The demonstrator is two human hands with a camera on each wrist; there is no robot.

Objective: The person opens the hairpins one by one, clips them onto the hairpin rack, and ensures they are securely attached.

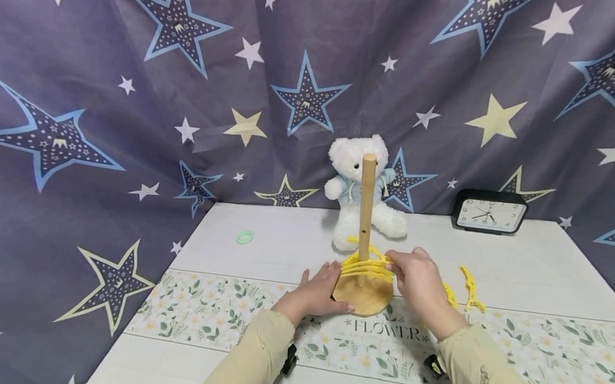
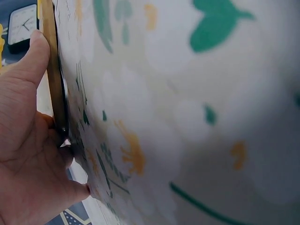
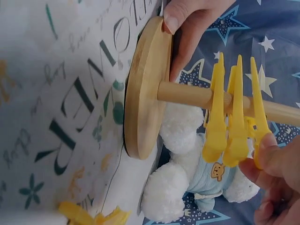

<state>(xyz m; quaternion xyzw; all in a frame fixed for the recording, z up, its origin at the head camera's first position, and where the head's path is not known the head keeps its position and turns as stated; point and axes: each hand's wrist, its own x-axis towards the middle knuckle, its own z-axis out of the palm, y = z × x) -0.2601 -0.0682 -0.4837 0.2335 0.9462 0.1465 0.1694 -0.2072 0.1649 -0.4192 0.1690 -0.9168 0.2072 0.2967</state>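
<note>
A wooden stand has a round base [image 1: 362, 302] and an upright pole [image 1: 367, 201]. Curved yellow plastic pieces [image 3: 216, 112] sit stacked about the lower pole. How they join is hidden. My right hand [image 1: 422, 284] pinches the end of the uppermost yellow piece [image 3: 258, 105] between thumb and fingertips, on the pole's right side. With thumb on the front rim and fingers round the left and back edge, my left hand [image 1: 313, 295] holds the base. In the left wrist view that hand's thumb [image 2: 35, 61] lies along the base's edge.
More yellow pieces [image 1: 469, 287] lie right of the stand, partly behind my right hand. A white teddy bear [image 1: 349, 218] sits close behind the pole. A black-framed clock [image 1: 490, 212] stands at the back right. A pale green ring [image 1: 245, 237] lies at left.
</note>
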